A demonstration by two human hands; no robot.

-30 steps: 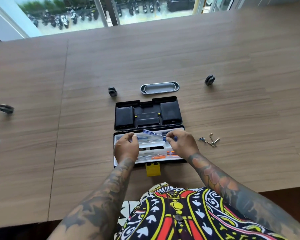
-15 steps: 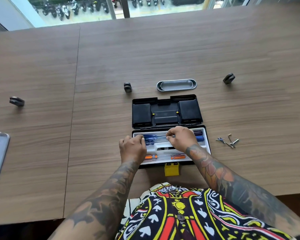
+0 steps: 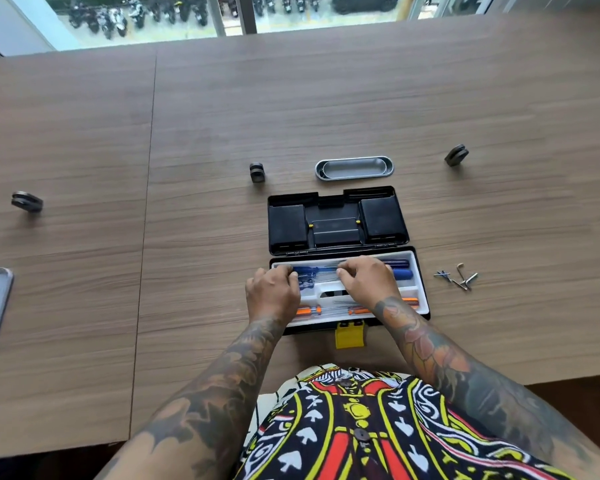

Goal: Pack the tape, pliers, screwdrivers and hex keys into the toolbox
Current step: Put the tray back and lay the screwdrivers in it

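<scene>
Since a second ago the blue screwdriver that the right hand (image 3: 368, 280) held raised over the box has come down, and it now lies with the other blue screwdrivers (image 3: 400, 273) in the white tray's far compartment. The right hand's fingers are curled down on their shafts, pinching them. The left hand (image 3: 272, 292) sits just beside it, at the tray's left end, knuckles bent, fingertips at a blue handle. Whether it grips that handle or only touches it cannot be told.

Both hands are over the open toolbox (image 3: 424, 299). Its black lid (image 3: 336, 220) lies back flat just beyond the fingers. Under the wrists, in the near compartment, are the orange screwdrivers (image 3: 307, 310). A yellow latch (image 3: 350, 336) hangs between the forearms.

The hex keys (image 3: 459, 277) lie loose on the wooden table (image 3: 499, 98), outside the box, near the right hand on its outer side. Beyond the lid is an oval metal dish (image 3: 354, 168).
</scene>
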